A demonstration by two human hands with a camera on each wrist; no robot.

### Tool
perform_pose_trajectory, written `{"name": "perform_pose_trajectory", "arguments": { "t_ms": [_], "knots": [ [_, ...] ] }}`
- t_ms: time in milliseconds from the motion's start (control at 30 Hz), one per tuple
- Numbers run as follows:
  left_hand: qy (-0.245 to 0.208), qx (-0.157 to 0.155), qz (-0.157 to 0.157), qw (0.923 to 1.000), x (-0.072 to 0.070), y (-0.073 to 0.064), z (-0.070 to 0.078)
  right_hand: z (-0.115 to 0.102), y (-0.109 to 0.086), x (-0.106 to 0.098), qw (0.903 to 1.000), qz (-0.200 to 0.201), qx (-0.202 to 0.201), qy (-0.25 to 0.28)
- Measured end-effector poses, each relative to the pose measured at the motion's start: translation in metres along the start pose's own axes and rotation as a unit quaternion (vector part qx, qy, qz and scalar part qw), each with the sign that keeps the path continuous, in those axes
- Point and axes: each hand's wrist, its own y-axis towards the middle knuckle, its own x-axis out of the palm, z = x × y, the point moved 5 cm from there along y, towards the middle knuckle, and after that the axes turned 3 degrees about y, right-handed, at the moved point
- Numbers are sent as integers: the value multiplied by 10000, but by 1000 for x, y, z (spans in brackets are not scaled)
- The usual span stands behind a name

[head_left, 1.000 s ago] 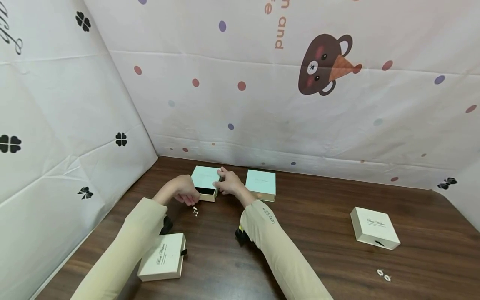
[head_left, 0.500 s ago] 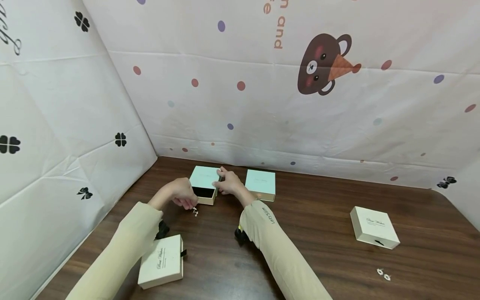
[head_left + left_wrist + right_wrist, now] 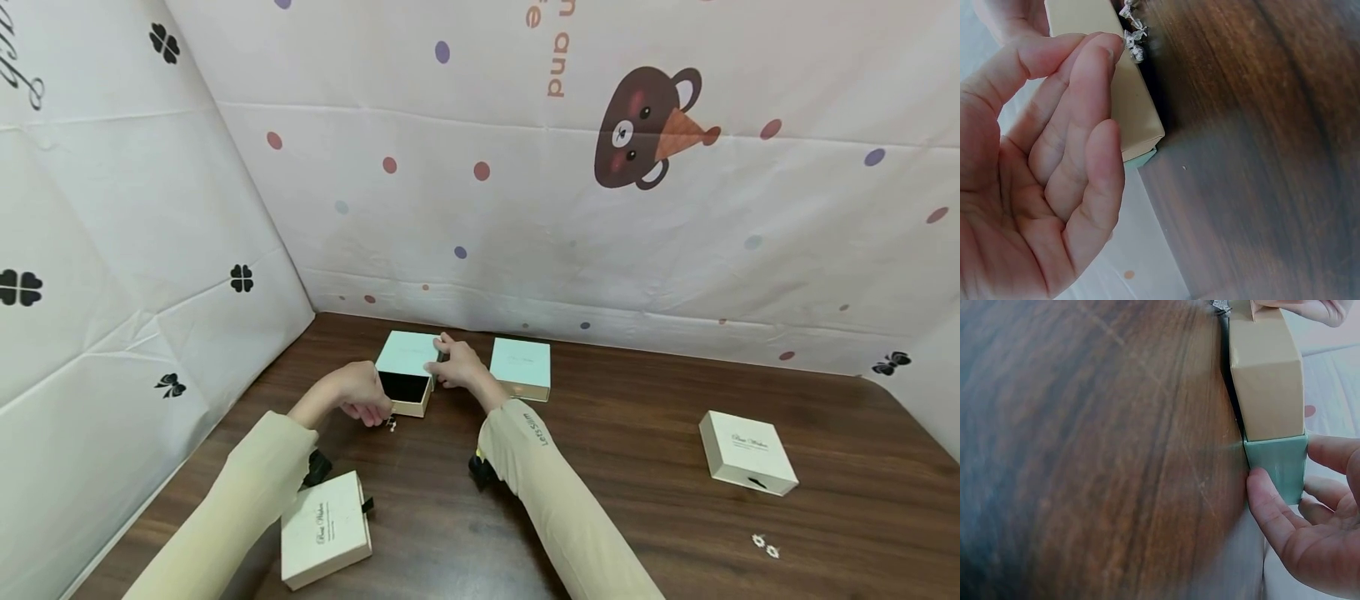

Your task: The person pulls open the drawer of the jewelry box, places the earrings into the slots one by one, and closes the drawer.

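Observation:
A mint-green drawer-style gift box (image 3: 406,348) stands near the back edge of the table. Its cream drawer (image 3: 409,409) is partly slid out toward the front, showing a black inside. My left hand (image 3: 364,393) pinches the drawer at its front face, thumb and forefinger meeting there in the left wrist view; the exact spot of the pinch is hidden by the fingers. With thumb and fingers on its sides, my right hand (image 3: 459,365) grips the mint sleeve (image 3: 1277,467). A small silvery piece of jewelry (image 3: 1135,34) lies on the wood by the drawer front.
A second mint box (image 3: 521,363) stands right of the first. One white box (image 3: 326,527) with a black tab lies front left, near my left sleeve; another white box (image 3: 748,450) sits at right. Two small flower-shaped pieces (image 3: 766,546) lie before it. Printed cloth walls (image 3: 525,250) border the table.
The drawer has slid farther out of the mint sleeve as my left hand pulled toward the front left. The near white box has turned slightly. My right hand stays on the sleeve.

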Motion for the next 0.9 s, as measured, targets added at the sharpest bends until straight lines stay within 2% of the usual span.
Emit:
{"name": "perform_pose_trajectory", "arguments": {
  "t_ms": [167, 300, 567, 767, 900],
  "knots": [
    [-21, -42, 26, 10000, 0, -1, 1, 1, 0, -1, 10000, 5, 16, -6],
    [-70, 62, 20, 10000, 1, -3, 2, 2, 1, 0, 10000, 6, -1, -27],
    [7, 567, -54, 9984, -4, -12, 2, 1, 1, 2, 10000, 11, -20, -13],
    [418, 918, -89, 9949, -2, -13, 1, 2, 0, 1, 10000, 4, 32, 44],
    [584, 1007, -114, 9931, 1, -14, 3, 2, 1, 1, 10000, 8, 35, 39]
  ]
}}
